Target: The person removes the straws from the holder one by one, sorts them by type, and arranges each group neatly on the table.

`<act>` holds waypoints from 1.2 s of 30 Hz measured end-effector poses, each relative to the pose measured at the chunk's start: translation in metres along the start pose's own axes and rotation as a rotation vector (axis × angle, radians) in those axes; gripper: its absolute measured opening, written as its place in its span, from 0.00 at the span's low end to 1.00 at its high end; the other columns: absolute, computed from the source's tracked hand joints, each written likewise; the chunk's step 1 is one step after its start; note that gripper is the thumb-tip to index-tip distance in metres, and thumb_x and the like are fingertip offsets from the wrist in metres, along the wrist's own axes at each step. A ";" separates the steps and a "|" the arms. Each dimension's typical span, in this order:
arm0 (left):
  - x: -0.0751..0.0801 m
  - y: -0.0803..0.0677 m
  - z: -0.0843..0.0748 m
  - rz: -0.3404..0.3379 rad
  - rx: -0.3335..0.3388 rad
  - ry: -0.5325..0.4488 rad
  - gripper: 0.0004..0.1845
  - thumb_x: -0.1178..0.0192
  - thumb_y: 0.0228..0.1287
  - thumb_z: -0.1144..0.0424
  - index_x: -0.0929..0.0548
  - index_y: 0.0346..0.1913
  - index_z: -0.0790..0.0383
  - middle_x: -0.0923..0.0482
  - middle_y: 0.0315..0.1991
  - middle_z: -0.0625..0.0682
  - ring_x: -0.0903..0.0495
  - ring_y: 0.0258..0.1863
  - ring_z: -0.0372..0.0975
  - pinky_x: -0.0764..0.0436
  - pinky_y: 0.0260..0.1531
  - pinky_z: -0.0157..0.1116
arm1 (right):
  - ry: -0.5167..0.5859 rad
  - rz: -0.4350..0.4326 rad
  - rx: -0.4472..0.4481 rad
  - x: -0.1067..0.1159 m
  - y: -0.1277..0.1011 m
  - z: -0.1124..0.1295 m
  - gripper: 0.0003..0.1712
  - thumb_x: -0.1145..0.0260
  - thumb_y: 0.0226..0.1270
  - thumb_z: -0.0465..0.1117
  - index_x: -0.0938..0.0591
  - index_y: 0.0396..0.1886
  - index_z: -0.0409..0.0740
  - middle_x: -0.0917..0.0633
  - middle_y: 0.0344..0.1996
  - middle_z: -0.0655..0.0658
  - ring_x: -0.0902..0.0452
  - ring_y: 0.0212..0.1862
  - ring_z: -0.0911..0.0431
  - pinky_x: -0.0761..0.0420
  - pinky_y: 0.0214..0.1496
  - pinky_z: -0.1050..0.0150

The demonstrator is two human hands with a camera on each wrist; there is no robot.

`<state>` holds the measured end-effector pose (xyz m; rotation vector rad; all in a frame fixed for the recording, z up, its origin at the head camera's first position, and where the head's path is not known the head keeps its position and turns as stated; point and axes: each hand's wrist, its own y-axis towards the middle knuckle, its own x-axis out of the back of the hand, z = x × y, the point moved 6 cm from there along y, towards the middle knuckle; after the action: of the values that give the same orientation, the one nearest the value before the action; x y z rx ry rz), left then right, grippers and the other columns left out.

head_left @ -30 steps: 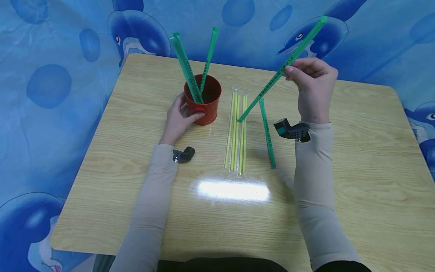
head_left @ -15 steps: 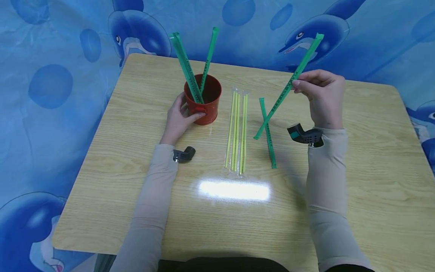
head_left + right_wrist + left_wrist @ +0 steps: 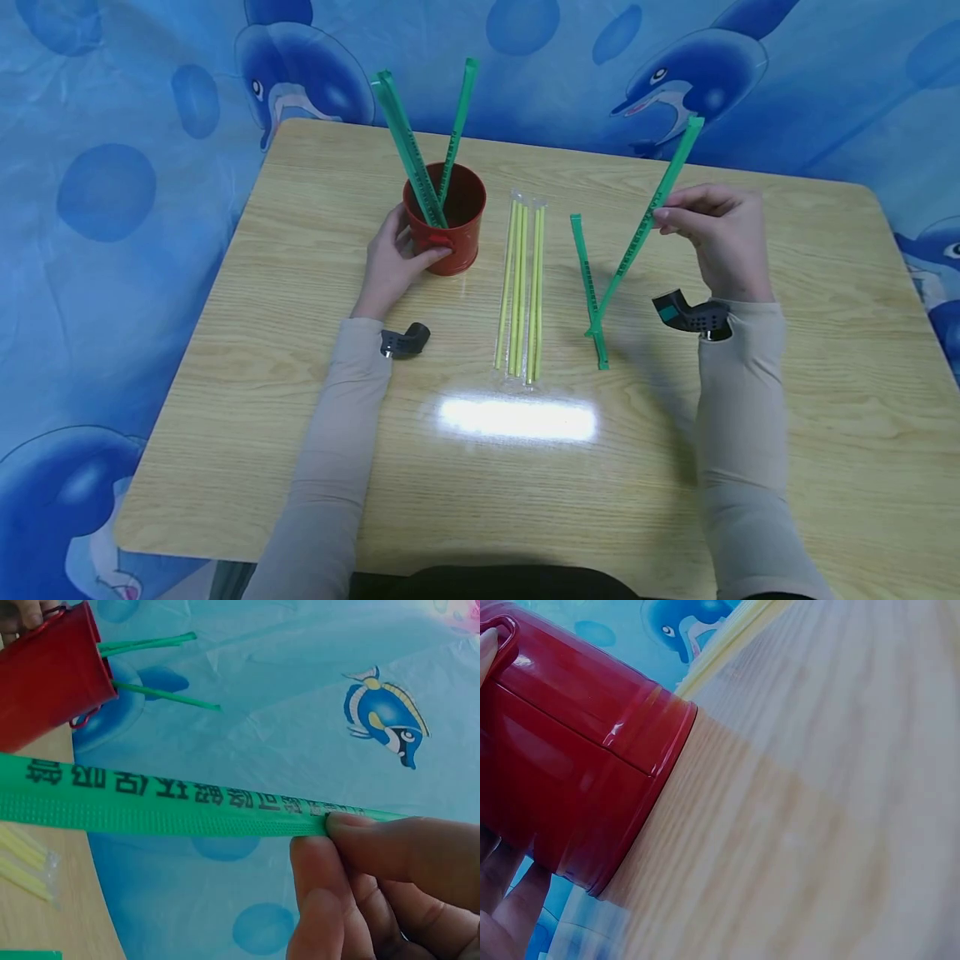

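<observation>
Head view: green wrapped straw (image 3: 647,222) is pinched above its middle by the right hand (image 3: 720,242) — thumb and forefinger closed on it, other fingers curled behind. Long axis runs steeply, top end up and away from the person, lower end down toward the desk (image 3: 810,400), at or just above the second green straw (image 3: 589,287) that lies flat there; contact between the two cannot be told. Red cup (image 3: 444,218) stands well to the left of the held straw, across the clear packet of yellow straws (image 3: 521,287). Left hand (image 3: 393,262) is the nearer one to the cup — fingers wrapped round its side, thumb at the small handle. Two green straws already lean in the cup.

Right wrist view adds what the head view lacks: fingertips (image 3: 352,825) closing on the wrapper's flat face, printed characters legible along it. Left wrist view shows only the cup wall (image 3: 570,757) standing on the wood, fingers at the frame edge; no straws visible.
</observation>
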<state>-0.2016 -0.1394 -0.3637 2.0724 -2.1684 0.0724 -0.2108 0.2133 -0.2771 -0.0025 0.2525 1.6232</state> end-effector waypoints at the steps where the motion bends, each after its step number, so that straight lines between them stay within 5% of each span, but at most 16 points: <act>1: 0.000 0.000 0.000 0.000 0.000 0.000 0.40 0.33 0.56 0.68 0.41 0.70 0.63 0.38 0.68 0.56 0.38 0.67 0.45 0.34 0.64 0.36 | -0.006 0.002 -0.008 0.002 -0.001 -0.001 0.05 0.33 0.54 0.22 0.17 0.32 0.23 0.15 0.26 0.39 0.21 0.26 0.51 0.19 0.32 0.65; 11: -0.001 -0.001 -0.002 0.001 -0.003 0.021 0.41 0.33 0.56 0.70 0.42 0.70 0.65 0.38 0.68 0.58 0.39 0.67 0.44 0.35 0.65 0.35 | -0.076 0.019 -0.098 0.029 -0.016 -0.004 0.04 0.35 0.57 0.23 0.17 0.33 0.25 0.15 0.27 0.40 0.19 0.29 0.52 0.18 0.33 0.68; 18: 0.001 0.009 0.023 -0.010 -0.007 -0.021 0.42 0.31 0.54 0.68 0.41 0.71 0.60 0.38 0.68 0.54 0.39 0.67 0.42 0.34 0.64 0.34 | -0.143 0.057 -0.171 0.035 -0.017 -0.016 0.04 0.34 0.57 0.25 0.17 0.33 0.27 0.15 0.27 0.42 0.19 0.29 0.54 0.17 0.33 0.69; 36: 0.002 0.010 0.026 -0.026 -0.027 -0.004 0.41 0.31 0.54 0.65 0.40 0.70 0.57 0.36 0.67 0.52 0.37 0.66 0.41 0.32 0.62 0.33 | -0.349 0.141 -0.409 0.040 0.011 -0.070 0.04 0.33 0.61 0.33 0.14 0.35 0.40 0.15 0.31 0.48 0.18 0.33 0.56 0.16 0.40 0.66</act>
<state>-0.2135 -0.1439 -0.3887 2.0872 -2.1324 0.0353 -0.2349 0.2411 -0.3503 -0.0136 -0.3558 1.7587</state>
